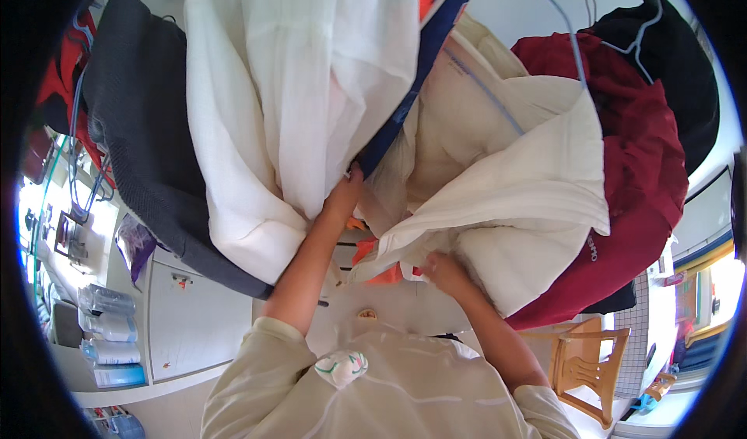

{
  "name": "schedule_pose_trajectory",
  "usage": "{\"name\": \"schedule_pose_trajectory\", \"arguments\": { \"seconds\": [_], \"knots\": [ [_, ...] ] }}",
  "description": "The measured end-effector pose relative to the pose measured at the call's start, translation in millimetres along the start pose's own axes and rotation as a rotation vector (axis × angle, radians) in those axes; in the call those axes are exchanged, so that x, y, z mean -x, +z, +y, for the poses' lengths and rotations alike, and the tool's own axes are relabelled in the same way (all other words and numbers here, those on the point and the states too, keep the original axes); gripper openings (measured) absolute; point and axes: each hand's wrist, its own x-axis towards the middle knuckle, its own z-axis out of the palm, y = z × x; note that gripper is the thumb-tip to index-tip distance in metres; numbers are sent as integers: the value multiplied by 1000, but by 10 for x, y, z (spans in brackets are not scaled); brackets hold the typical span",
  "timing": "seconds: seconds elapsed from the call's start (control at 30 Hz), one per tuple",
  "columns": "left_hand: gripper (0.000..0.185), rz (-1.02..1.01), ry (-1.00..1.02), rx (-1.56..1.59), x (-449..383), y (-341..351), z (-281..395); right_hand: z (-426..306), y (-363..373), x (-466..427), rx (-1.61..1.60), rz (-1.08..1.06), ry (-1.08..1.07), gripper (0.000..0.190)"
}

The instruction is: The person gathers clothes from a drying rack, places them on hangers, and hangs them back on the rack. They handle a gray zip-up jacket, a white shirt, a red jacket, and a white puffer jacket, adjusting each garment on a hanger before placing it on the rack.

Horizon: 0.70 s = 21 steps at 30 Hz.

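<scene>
My left hand reaches up between a hanging white garment and a navy garment with orange and white patches. Its fingers close at the navy garment's narrow lower end, partly hidden by cloth. Lower and to the right, my right hand has curled fingers on the lower folds of a cream garment. That garment hangs open, with a light blue hanger visible inside it. The cloth hides some of the right fingertips. Orange-red cloth shows between the two hands.
A dark grey knit garment hangs at left; a dark red garment and a black one hang at right. Below are a white cabinet, packaged goods on a shelf, and a wooden chair by a checked-cloth table.
</scene>
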Motion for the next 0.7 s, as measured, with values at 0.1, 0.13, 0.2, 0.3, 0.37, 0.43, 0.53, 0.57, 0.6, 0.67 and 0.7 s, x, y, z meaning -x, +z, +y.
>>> {"name": "schedule_pose_trajectory", "arguments": {
  "seconds": [0.1,0.13,0.2,0.3,0.37,0.43,0.53,0.57,0.6,0.67,0.7],
  "knots": [
    [15,-462,-63,323,33,-191,306,-652,81,538,-62,-219,-659,19],
    [12,-490,112,458,75,-174,381,-1033,97,735,-345,-377,-545,24],
    [13,-699,69,431,229,-18,320,-1558,-3,957,-527,-221,-948,33],
    [18,-616,270,397,352,275,99,-1614,48,649,-169,328,-1066,39],
    [20,-498,345,290,466,454,-117,-1321,226,413,-233,510,-715,43],
    [21,-461,286,121,642,642,-345,-796,341,273,-767,293,-344,44],
    [22,-819,-10,122,735,579,-359,-78,457,207,-837,370,-117,41],
    [23,-893,-89,137,800,563,-398,10,433,232,-892,342,-20,41],
    [23,-954,-152,155,861,576,-439,66,423,244,-949,323,76,41],
    [23,-1042,-280,215,1009,572,-528,159,497,227,-1051,258,160,43],
    [23,-1073,-360,255,1117,575,-569,206,542,197,-1104,223,200,43]
  ]
}}
